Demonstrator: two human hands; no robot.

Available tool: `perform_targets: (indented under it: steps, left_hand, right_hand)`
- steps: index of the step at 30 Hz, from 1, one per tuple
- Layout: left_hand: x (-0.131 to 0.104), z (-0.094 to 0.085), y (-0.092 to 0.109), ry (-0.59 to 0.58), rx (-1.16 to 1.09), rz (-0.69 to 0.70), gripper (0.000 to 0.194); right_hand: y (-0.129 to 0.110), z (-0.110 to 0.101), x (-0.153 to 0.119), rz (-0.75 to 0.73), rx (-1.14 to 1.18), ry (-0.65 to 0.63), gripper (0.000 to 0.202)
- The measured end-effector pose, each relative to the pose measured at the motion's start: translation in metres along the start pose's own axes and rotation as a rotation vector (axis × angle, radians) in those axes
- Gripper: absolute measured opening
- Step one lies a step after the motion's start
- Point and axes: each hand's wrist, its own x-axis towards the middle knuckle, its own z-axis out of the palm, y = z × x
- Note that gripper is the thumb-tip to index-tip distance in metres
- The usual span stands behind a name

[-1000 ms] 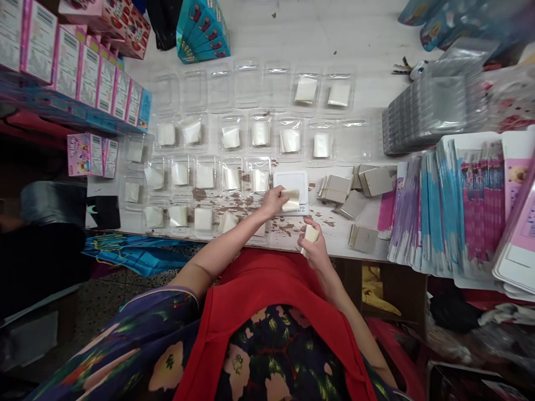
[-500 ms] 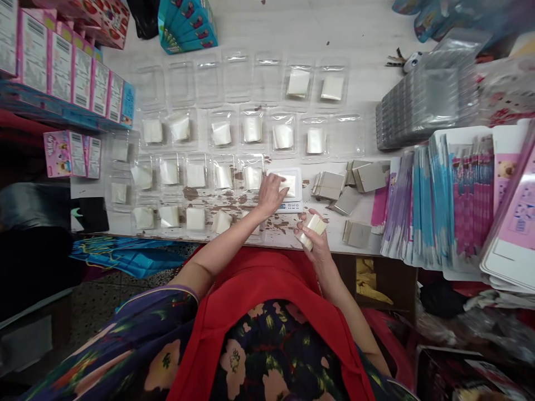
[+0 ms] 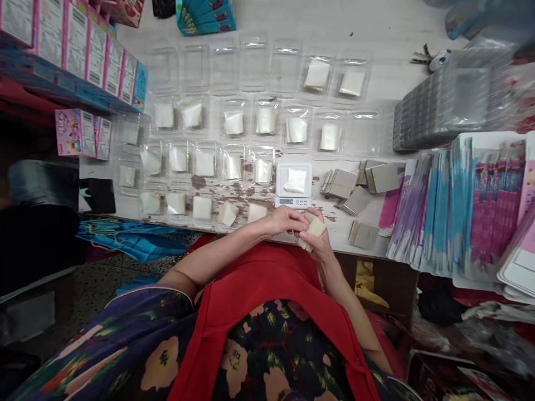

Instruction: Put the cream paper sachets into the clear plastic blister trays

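Head view: the right hand (image 3: 321,240) grips a stack of cream sheets (image 3: 316,227) between thumb and fingers, just over the near edge of the surface (image 3: 309,22). Bunched together, the left hand's (image 3: 286,220) fingers touch the left side of that stack; whether they pinch a sheet, I cannot tell. Just beyond the hands, a white packet (image 3: 296,181) lies on a small scale (image 3: 280,186), between clear trays (image 3: 224,67) and grey card bundles (image 3: 340,184).
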Motion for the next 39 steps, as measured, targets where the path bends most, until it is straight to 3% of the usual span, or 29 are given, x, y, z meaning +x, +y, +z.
perform_targets:
  steps: [15, 26, 33, 39]
  left_hand:
    - [-0.003, -0.002, -0.009, 0.041, 0.016, -0.021, 0.01]
    - [-0.004, -0.001, -0.017, 0.127, 0.024, -0.036, 0.01]
    - [-0.011, 0.0, -0.043, 0.095, 0.056, -0.025, 0.014]
    - [-0.019, -0.009, -0.066, 0.248, 0.095, -0.015, 0.019]
  right_hand:
    - [0.017, -0.004, -0.001, 0.046, 0.02, -0.048, 0.079]
    - [0.016, -0.003, -0.002, 0.055, 0.054, -0.047, 0.068]
    - [0.024, -0.006, -0.007, 0.167, -0.096, -0.055, 0.074]
    - [0.033, -0.006, -0.015, 0.16, -0.02, 0.043, 0.061]
